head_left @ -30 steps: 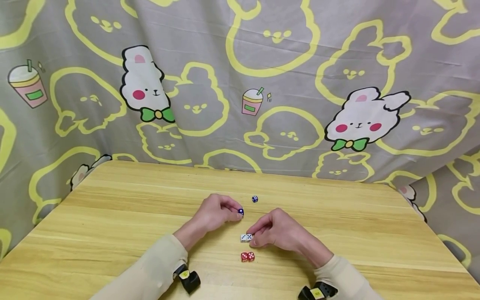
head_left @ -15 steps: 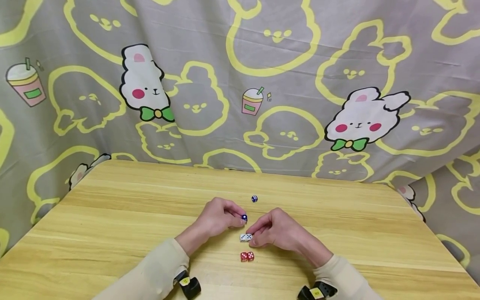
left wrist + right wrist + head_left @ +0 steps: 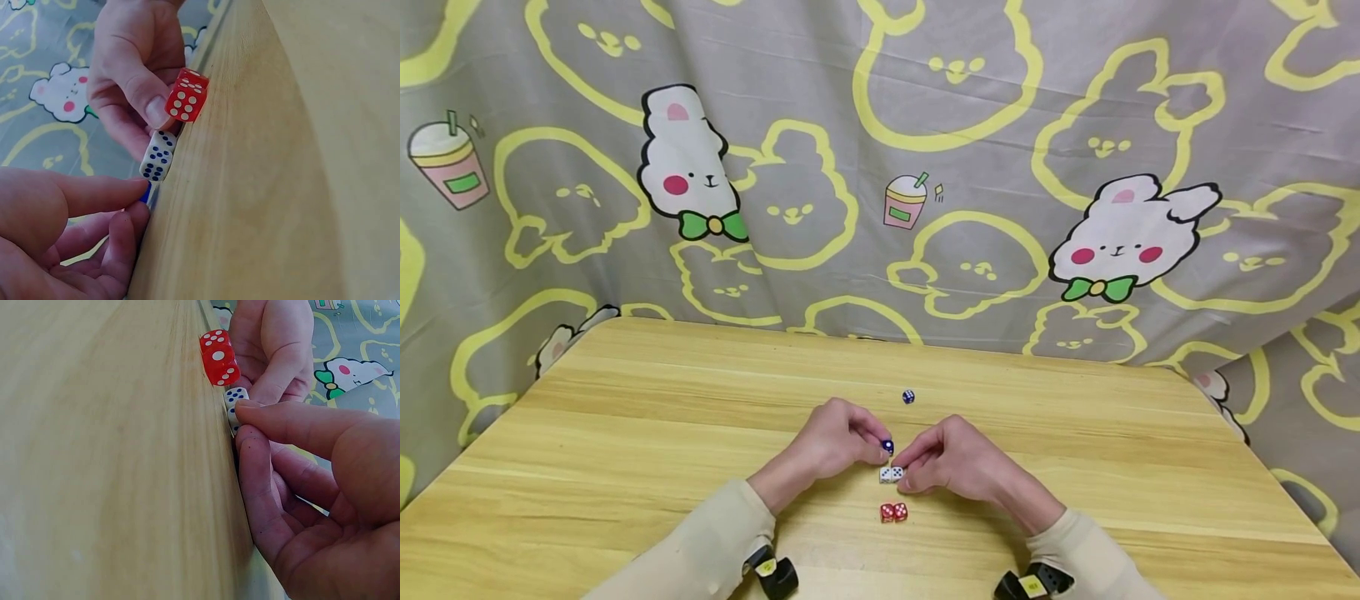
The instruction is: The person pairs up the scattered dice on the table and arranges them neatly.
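Observation:
My left hand (image 3: 835,437) pinches a blue die (image 3: 887,447) between thumb and fingertip, just beyond the white pair. In the left wrist view most of that blue die (image 3: 146,192) is hidden by the fingers. Two white dice with blue pips stand side by side; the left white die (image 3: 885,475) shows fully. My right hand (image 3: 958,462) has thumb and index finger on the right white die (image 3: 898,474), which the right wrist view also shows at the fingertips. Nearer the person, two red dice (image 3: 893,512) sit together.
Another blue die (image 3: 908,397) lies farther back on the wooden table (image 3: 662,400). A patterned grey curtain (image 3: 820,167) hangs behind the table and at its sides. Black wrist straps (image 3: 772,573) are worn over both sleeves.
My left hand has brought the blue die toward the person, from well beyond the white dice to close behind them. The right hand and the white and red dice stay put.

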Demonstrator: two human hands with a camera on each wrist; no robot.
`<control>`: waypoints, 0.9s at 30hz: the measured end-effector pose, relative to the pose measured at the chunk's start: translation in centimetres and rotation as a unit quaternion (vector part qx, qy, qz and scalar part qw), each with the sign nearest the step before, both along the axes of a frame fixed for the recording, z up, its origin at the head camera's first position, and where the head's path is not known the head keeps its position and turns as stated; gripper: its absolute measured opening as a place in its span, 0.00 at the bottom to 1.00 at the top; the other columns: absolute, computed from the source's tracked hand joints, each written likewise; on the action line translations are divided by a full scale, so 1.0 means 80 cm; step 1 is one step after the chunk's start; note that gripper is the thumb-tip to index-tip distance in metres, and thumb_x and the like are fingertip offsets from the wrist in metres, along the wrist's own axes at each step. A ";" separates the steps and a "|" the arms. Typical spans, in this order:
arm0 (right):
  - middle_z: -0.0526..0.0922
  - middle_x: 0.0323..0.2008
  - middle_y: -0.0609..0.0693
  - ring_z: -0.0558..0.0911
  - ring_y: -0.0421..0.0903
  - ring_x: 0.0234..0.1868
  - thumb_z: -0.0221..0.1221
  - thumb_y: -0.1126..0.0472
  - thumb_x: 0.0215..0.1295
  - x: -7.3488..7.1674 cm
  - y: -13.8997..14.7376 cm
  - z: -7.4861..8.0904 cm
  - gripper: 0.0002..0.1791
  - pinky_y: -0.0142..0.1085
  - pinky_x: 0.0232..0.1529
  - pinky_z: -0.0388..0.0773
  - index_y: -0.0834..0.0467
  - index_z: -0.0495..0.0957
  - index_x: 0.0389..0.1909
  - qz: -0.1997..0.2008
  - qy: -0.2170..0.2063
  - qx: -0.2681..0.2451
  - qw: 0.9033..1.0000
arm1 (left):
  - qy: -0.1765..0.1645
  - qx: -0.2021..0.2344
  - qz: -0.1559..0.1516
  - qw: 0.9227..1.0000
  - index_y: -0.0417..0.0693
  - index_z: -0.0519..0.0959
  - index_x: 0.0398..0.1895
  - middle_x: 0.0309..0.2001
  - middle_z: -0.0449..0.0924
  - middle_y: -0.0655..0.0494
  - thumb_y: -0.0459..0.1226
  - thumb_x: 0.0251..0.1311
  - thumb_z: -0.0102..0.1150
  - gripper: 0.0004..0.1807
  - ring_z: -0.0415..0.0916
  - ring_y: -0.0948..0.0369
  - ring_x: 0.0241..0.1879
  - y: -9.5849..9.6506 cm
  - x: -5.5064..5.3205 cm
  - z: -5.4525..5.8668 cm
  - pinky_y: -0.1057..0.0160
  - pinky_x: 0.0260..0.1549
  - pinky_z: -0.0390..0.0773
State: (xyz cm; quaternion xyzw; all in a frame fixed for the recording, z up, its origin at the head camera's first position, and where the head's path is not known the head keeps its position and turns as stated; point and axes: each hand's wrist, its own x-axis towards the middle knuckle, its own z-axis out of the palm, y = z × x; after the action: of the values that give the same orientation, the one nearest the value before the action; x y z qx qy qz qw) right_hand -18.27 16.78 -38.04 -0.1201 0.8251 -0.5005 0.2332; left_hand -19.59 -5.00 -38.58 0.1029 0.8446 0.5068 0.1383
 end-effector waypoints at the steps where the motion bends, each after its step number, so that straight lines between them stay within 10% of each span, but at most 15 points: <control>1: 0.92 0.30 0.50 0.83 0.38 0.31 0.77 0.66 0.56 0.000 0.000 0.000 0.11 0.27 0.30 0.75 0.60 0.92 0.40 0.000 -0.001 -0.001 1.000 | 0.000 -0.005 -0.001 1.000 0.45 0.90 0.35 0.30 0.88 0.57 0.30 0.52 0.79 0.08 0.81 0.63 0.31 0.000 0.001 0.001 0.65 0.37 0.78; 27: 0.92 0.32 0.51 0.85 0.38 0.32 0.77 0.66 0.56 0.001 0.001 0.000 0.11 0.28 0.31 0.77 0.61 0.91 0.41 0.004 0.002 -0.005 1.000 | -0.020 0.009 0.014 1.000 0.44 0.90 0.37 0.30 0.88 0.56 0.29 0.52 0.79 0.10 0.82 0.63 0.30 -0.003 -0.001 -0.002 0.66 0.33 0.79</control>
State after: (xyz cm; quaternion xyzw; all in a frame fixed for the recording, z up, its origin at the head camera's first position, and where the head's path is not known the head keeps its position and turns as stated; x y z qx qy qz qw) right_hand -18.19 16.83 -38.06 -0.1258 0.8224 -0.5036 0.2329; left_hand -19.67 -5.23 -38.76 0.0821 0.8385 0.5180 0.1475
